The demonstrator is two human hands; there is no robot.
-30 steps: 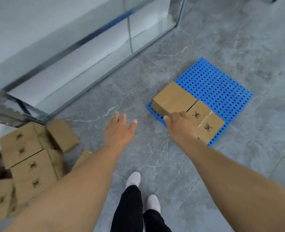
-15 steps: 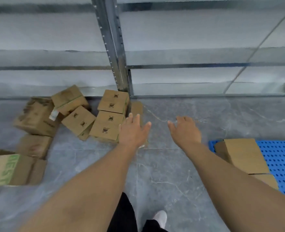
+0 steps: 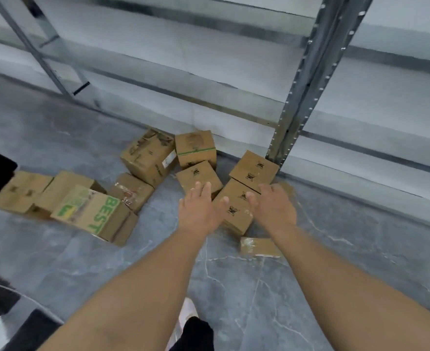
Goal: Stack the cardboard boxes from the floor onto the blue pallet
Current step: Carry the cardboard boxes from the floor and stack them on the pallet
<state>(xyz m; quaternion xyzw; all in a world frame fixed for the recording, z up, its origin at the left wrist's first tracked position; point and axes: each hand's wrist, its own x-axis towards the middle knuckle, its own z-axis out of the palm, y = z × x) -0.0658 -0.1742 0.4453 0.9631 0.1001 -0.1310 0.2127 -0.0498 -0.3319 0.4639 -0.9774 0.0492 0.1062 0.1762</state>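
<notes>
My left hand (image 3: pixel 200 211) and right hand (image 3: pixel 274 207), fingers spread and holding nothing, reach over a printed cardboard box (image 3: pixel 236 207). It lies on the floor (image 3: pixel 310 287) near the metal rack post (image 3: pixel 302 97), among other scattered boxes.

Your left hand (image 3: pixel 200 211) and right hand (image 3: pixel 272 208) hang spread either side of stamped box (image 3: pixel 236 209) at frame centre, with gap between. Behind it, second stamped box (image 3: pixel 254 171) sits against shelf post (image 3: pixel 297 110): tight on right. Small flat box (image 3: pixel 258 247) lies under right wrist. Green-lettered box (image 3: pixel 92 214) crowds centre-left. Bare floor (image 3: pixel 234 287) below centre.
</notes>
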